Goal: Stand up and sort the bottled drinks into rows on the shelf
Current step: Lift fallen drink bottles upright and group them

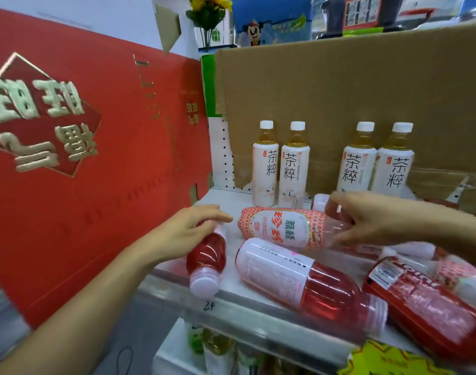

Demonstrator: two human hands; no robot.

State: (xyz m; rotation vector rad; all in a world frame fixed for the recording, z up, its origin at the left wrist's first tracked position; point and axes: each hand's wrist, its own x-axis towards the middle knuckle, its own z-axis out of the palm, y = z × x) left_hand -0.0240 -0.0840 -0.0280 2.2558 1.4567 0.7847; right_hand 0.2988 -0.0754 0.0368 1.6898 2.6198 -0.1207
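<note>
**Partly sorted**

Four tea bottles are stood along the shelf's back edge; the rest are left lying. A red bottle at the front edge is held in the grip of the left hand, a patterned bottle in that of the right hand.

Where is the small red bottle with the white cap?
Head view: the small red bottle lies at the shelf's left front edge under the left hand, beside the bigger red bottle.
</note>
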